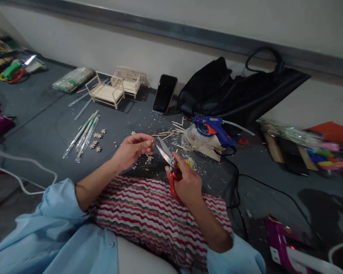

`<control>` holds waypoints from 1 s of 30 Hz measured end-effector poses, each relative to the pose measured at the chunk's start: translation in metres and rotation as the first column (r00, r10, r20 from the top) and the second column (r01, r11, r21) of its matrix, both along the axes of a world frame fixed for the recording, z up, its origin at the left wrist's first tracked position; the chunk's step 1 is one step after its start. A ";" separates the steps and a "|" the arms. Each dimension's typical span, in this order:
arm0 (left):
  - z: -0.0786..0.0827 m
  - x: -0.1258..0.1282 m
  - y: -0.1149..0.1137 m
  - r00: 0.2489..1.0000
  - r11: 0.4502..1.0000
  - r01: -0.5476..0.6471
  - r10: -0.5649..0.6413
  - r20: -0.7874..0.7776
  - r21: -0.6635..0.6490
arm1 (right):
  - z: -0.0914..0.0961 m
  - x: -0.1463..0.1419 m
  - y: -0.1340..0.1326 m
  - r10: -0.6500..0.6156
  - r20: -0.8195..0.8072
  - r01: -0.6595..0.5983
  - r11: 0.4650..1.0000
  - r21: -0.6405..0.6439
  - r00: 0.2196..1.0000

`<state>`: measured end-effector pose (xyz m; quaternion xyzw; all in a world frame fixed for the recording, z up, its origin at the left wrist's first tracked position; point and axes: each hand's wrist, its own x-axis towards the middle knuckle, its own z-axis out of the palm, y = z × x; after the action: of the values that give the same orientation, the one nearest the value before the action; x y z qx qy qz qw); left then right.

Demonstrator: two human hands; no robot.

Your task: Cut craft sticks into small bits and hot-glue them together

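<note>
My left hand point(133, 150) is closed in a pinch, with the tip of a small pale piece point(152, 142) showing at the fingertips. Its kind is hard to make out. In my right hand point(186, 179) is a pair of scissors point(167, 155) with red handles, the fingers wrapped through the grips. The blades are parted and point up and left, close to the left fingertips. Thin wooden sticks point(168, 136) lie just beyond the blades. Cut scraps point(147, 161) are scattered on the dark table point(125, 125) below the hands.
Two miniature wooden furniture frames point(107, 93) stand at the back, near a propped phone point(165, 94) and a black bag point(217, 93). A blue glue gun point(214, 129) rests at right, its cable trailing forward. Wrapped sticks point(84, 135) and small flower shapes point(95, 144) lie left.
</note>
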<state>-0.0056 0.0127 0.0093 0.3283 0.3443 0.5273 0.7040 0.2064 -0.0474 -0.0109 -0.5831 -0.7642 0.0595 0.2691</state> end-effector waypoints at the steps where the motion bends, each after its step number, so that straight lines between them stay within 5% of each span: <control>1: 0.000 0.001 0.000 1.000 1.000 0.011 -0.011 0.001 0.002 | 0.000 0.000 0.000 0.015 0.008 -0.015 1.000 0.006 1.000; 16: -0.004 0.009 -0.012 0.969 0.974 0.218 -0.208 -0.136 0.060 | -0.007 0.002 0.004 0.144 -0.013 -0.144 0.989 -0.009 0.989; 30: -0.005 0.014 -0.017 0.936 0.965 0.212 -0.155 -0.317 0.156 | -0.006 0.001 0.002 0.150 -0.013 -0.151 0.986 -0.077 0.989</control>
<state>0.0080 -0.0039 0.0038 0.5006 0.3641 0.4328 0.6553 0.2075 -0.0452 -0.0173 -0.5335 -0.8022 0.1117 0.2437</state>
